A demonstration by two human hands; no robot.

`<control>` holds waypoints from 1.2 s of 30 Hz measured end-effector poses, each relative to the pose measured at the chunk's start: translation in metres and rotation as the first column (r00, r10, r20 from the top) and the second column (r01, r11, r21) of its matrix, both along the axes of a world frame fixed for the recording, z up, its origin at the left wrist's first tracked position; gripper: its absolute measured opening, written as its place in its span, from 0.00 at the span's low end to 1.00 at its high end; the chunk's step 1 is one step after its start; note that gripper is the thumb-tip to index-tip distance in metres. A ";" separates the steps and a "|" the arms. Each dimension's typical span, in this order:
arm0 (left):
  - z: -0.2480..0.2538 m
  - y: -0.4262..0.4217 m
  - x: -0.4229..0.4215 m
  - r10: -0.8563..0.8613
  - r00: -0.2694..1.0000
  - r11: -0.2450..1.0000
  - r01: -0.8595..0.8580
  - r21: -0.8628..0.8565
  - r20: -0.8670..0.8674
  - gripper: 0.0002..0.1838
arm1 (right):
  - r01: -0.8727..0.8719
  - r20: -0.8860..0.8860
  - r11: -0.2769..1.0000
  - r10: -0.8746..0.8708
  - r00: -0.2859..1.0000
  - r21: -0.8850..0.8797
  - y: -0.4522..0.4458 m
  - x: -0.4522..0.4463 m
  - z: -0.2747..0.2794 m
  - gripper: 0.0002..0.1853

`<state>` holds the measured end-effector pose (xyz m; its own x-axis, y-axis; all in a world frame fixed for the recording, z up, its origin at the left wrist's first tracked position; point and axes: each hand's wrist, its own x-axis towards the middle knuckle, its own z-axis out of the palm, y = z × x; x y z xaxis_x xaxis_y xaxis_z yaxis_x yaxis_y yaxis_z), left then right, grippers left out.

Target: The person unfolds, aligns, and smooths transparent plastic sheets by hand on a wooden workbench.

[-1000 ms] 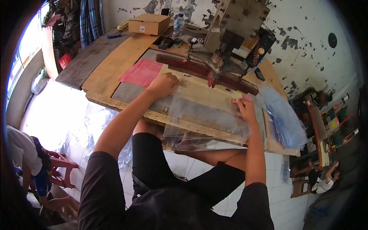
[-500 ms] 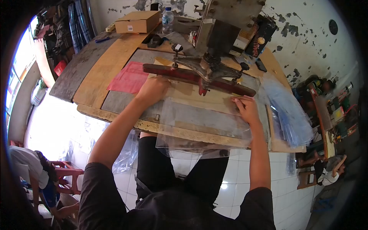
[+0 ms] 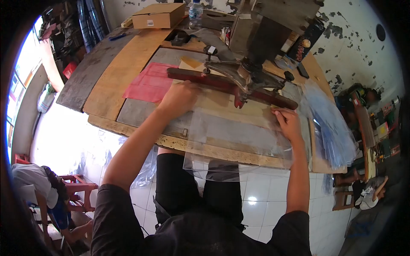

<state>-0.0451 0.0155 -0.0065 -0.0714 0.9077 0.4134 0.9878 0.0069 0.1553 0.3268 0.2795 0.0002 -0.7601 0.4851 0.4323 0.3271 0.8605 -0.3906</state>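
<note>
A clear plastic sheet [image 3: 239,132] lies on the worktop and hangs over its front edge toward my lap. Over its far side runs a dark red press bar [image 3: 226,87], bolted beneath a heavy metal press head [image 3: 252,70]. My left hand [image 3: 181,98] is closed at the sheet's left far corner, close to the bar; its fingertips are blurred. At the right far corner, my right hand [image 3: 288,123] pinches the sheet just in front of the bar's right end. Red translucent sheeting [image 3: 147,83] lies left of my left hand.
A pile of clear plastic sheets [image 3: 331,132] lies on the right. Behind are a cardboard box [image 3: 158,17], a water bottle [image 3: 195,15] and a phone [image 3: 303,70]. One person sits at lower left, others at far right.
The whole view has shifted a little, so the table appears farther right and higher. My left hand has moved slightly right along the bar; my right hand keeps its place by the bar's end.
</note>
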 end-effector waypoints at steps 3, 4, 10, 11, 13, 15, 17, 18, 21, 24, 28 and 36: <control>-0.004 0.003 -0.004 -0.021 1.000 0.999 0.021 0.028 -0.005 0.18 | 0.003 0.011 1.000 -0.003 1.000 -0.005 -0.001 -0.001 0.003 0.14; -0.007 0.004 -0.005 -0.034 0.999 0.998 0.034 0.054 0.004 0.18 | 0.018 0.018 1.000 -0.018 1.000 0.003 -0.002 -0.001 0.003 0.14; -0.007 0.001 -0.008 -0.070 0.994 0.997 0.073 0.023 -0.085 0.18 | 0.033 0.035 0.999 -0.032 0.999 -0.011 0.000 -0.001 0.003 0.14; -0.008 0.000 -0.007 -0.064 0.994 0.997 0.067 0.027 -0.090 0.18 | 0.037 0.050 0.999 -0.038 0.998 0.022 0.000 0.000 0.002 0.14; -0.008 0.000 -0.005 -0.034 0.992 0.998 0.039 0.042 -0.121 0.18 | 0.034 0.023 0.999 -0.034 0.999 0.008 0.000 0.000 0.001 0.14; -0.008 -0.003 -0.003 -0.029 0.994 0.998 0.035 0.055 -0.102 0.17 | 0.037 0.003 0.999 -0.037 0.999 -0.014 0.000 0.001 -0.001 0.14; -0.005 -0.002 -0.002 -0.034 0.996 0.997 0.039 0.059 -0.077 0.17 | 0.014 -0.009 0.999 -0.014 1.000 -0.039 0.002 0.002 0.000 0.15; -0.003 -0.002 -0.002 -0.049 0.996 0.997 0.053 0.054 -0.075 0.17 | 0.016 -0.010 0.999 -0.017 1.000 -0.040 0.000 0.003 0.002 0.15; -0.004 -0.005 -0.002 -0.067 0.995 0.997 0.069 0.024 -0.068 0.17 | 0.027 0.007 0.999 -0.027 1.000 -0.044 -0.004 0.006 0.004 0.17; 0.000 -0.012 -0.001 -0.041 0.998 0.999 0.040 -0.022 -0.040 0.18 | 0.041 -0.001 0.997 -0.041 0.999 0.059 -0.001 0.010 0.001 0.18; 0.009 -0.045 0.025 0.036 0.994 0.998 -0.031 -0.051 0.107 0.20 | 0.038 -0.022 0.999 -0.038 0.999 -0.012 -0.007 0.017 0.002 0.18; -0.006 -0.078 0.059 0.040 0.958 0.984 -0.087 0.154 0.283 0.23 | 0.049 -0.001 0.956 -0.051 0.999 -0.290 -0.030 0.030 0.016 0.22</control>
